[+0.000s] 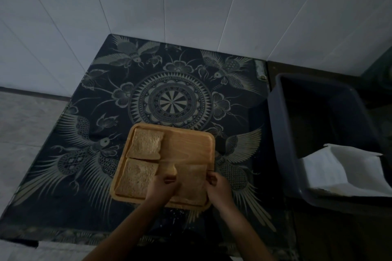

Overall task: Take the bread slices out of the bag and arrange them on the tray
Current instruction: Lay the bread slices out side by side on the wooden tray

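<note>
A square wooden tray (pixel 191 144) lies on the patterned table near its front edge. One bread slice (pixel 146 144) lies flat in the tray's far left corner, and a second slice (pixel 135 178) lies flat in the near left corner. Over the near right part of the tray a third slice (pixel 192 182) is held at its two sides. My left hand (pixel 162 186) grips its left edge and my right hand (pixel 218 186) grips its right edge. A white bag (pixel 343 171) lies in the tub at the right.
A dark blue plastic tub (pixel 284 125) stands to the right of the table, its near end holding the white bag. A dark cloth with a bird and mandala print (pixel 174 101) covers the table. White wall panels rise behind it.
</note>
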The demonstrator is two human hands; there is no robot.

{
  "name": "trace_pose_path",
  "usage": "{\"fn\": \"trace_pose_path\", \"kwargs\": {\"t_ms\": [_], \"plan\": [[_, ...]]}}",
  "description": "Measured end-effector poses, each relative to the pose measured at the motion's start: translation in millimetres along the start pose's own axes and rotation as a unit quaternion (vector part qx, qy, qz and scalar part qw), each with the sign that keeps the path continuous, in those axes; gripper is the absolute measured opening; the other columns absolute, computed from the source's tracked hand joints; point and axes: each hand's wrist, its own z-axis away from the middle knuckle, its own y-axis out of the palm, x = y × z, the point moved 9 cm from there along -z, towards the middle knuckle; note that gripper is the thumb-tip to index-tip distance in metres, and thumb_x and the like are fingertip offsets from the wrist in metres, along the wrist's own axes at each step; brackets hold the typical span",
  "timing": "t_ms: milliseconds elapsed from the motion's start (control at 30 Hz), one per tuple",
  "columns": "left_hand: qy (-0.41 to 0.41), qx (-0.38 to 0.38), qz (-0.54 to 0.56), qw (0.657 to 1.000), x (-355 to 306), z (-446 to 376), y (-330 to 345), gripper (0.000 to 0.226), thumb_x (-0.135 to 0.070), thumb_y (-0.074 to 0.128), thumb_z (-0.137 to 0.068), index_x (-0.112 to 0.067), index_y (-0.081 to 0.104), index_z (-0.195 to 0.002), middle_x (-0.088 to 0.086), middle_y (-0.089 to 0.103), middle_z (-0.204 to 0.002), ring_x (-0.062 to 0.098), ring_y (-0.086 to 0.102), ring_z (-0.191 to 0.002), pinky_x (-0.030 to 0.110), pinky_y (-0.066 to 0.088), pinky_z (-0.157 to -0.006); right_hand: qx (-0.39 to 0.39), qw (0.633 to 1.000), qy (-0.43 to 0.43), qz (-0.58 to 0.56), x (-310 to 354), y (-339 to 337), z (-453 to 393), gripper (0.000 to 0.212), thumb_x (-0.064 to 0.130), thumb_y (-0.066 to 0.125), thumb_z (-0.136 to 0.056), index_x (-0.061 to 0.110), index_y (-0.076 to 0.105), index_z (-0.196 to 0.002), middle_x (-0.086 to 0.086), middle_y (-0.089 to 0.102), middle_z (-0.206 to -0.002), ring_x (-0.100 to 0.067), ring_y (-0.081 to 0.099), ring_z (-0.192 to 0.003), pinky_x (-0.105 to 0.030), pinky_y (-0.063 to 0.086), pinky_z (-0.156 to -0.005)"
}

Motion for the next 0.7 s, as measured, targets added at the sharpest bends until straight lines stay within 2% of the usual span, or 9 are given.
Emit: {"fn": "trace_pose_path", "kwargs": {"t_ms": [133, 300, 367, 500, 700], "plan": [[0.005, 0.036, 0.033, 0.999, -18, -11, 4, 0.022, -0.016, 0.072, -0.087, -0.011, 0.074, -0.108, 0.01, 0.075, -0.102, 0.024, 0.072, -0.094, 0.045, 0.061, -0.088, -0.005, 1.0, 0.009, -0.022, 11, -10, -11, 0.018, 0.03, 0.071, -0.093, 0.032, 0.064, -0.109, 0.016, 0.068, -0.101, 0.002, 0.062, -0.09, -0.023, 0.052, -0.074], [0.025, 0.061, 0.057, 0.996, -46, -31, 1, 0.008, -0.017, 0.07, -0.089, -0.023, 0.071, -0.096, 0.006, 0.075, -0.1, 0.019, 0.073, -0.09, 0.029, 0.057, -0.069, 0.001, 0.998, 0.008, -0.064, 29, -23, -34, 0.022, 0.027, 0.073, -0.091, 0.027, 0.067, -0.113, 0.007, 0.072, -0.106, -0.011, 0.07, -0.097, -0.042, 0.062, -0.087], [0.026, 0.065, 0.056, 0.996, -56, -41, 0, 0.01, -0.017, 0.07, -0.089, -0.022, 0.071, -0.097, 0.006, 0.075, -0.099, 0.02, 0.073, -0.09, 0.031, 0.058, -0.071, 0.001, 0.998, 0.002, -0.062, 37, -26, -46, 0.021, 0.029, 0.073, -0.091, 0.03, 0.066, -0.111, 0.007, 0.071, -0.106, -0.011, 0.07, -0.097, -0.043, 0.063, -0.088], [0.039, 0.066, 0.033, 0.997, -72, -60, -3, 0.016, -0.013, 0.069, -0.089, -0.021, 0.071, -0.103, 0.005, 0.075, -0.098, 0.023, 0.073, -0.089, 0.038, 0.059, -0.077, -0.002, 0.999, 0.013, -0.051, 47, -26, -68, 0.03, 0.027, 0.072, -0.091, 0.024, 0.066, -0.12, 0.002, 0.072, -0.11, -0.017, 0.07, -0.1, -0.047, 0.062, -0.09], [0.046, 0.059, -0.008, 0.997, -77, -82, -7, 0.023, -0.012, 0.074, -0.087, -0.014, 0.071, -0.11, 0.007, 0.076, -0.103, 0.024, 0.073, -0.094, 0.038, 0.059, -0.078, 0.006, 0.999, 0.022, -0.034, 50, -19, -91, 0.036, 0.026, 0.074, -0.091, 0.02, 0.064, -0.125, 0.002, 0.07, -0.111, -0.017, 0.068, -0.103, -0.047, 0.06, -0.093]]}}
